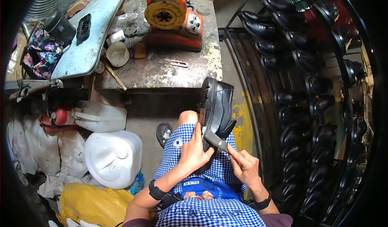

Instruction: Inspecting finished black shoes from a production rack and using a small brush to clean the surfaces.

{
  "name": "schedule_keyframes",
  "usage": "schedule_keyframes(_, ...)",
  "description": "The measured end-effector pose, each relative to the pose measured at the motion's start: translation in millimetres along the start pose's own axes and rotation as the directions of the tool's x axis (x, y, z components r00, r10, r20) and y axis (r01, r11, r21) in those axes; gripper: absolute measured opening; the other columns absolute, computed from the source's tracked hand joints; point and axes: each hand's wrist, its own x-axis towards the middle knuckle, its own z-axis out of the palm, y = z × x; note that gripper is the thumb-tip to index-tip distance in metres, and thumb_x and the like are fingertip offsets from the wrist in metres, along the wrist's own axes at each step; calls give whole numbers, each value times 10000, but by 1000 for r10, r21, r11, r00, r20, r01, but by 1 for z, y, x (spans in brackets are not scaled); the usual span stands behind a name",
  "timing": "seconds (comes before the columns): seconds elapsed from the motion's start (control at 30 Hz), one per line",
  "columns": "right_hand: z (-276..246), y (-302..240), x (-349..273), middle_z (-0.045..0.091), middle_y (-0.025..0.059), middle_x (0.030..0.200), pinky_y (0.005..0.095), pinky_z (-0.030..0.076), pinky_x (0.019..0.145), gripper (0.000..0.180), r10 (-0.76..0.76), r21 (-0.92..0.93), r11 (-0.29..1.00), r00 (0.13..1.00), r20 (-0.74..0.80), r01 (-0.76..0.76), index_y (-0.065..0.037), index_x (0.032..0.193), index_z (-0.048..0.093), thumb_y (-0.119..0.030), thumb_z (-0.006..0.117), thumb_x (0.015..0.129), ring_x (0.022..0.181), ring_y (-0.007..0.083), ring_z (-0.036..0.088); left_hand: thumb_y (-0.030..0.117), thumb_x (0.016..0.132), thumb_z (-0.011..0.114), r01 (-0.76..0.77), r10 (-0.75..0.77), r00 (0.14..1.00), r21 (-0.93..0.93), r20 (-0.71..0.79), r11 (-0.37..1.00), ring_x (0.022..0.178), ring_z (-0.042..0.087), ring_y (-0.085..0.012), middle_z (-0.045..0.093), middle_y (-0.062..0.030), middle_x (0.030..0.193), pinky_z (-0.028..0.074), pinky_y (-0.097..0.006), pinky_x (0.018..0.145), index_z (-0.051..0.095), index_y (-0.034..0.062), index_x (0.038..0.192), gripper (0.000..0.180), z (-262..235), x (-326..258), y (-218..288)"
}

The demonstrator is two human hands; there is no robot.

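Blue-checked cloth apron point(226, 204), left hand point(194, 154) gripping black leather shoe point(222, 105), right hand point(244, 166) gripping flat grey tool point(216, 141). Any slip could scuff the shoe.

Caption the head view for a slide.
Left hand on a black shoe, right hand holding a grey tool close by, racked shoes to the right.

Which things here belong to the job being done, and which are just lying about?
In use:
black shoe, held by the left fingers
grey hand tool, in the right fingers

Apparently idle:
orange machine
utility knife
round white jug
yellow bundle
racked black shoes
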Motion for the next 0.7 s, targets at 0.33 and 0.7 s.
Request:
schedule_keyframes(0.33,12,-6,-13,458,73,577,331,396,450,376,24,-52,998,997,-67,-28,-137,1110,623,-50,644,745,476,204,505,282,706,649,-62,63,998,53,-21,997,762,595,-433,544,-324,1019,496,-458,679,173,-110,1324,872,2,-2,4)
schedule_keyframes(0.7,10,-8,-8,474,75,604,342,414,456,373,23,-184,982,996,-88,-39,-148,1129,608,-74,629,764,503,225,523,266,714,637,-64,65,998,60,-22,996,780,591,-441,511,-346,1067,493,-460,693,178,-129,1309,850,4,-4,8)
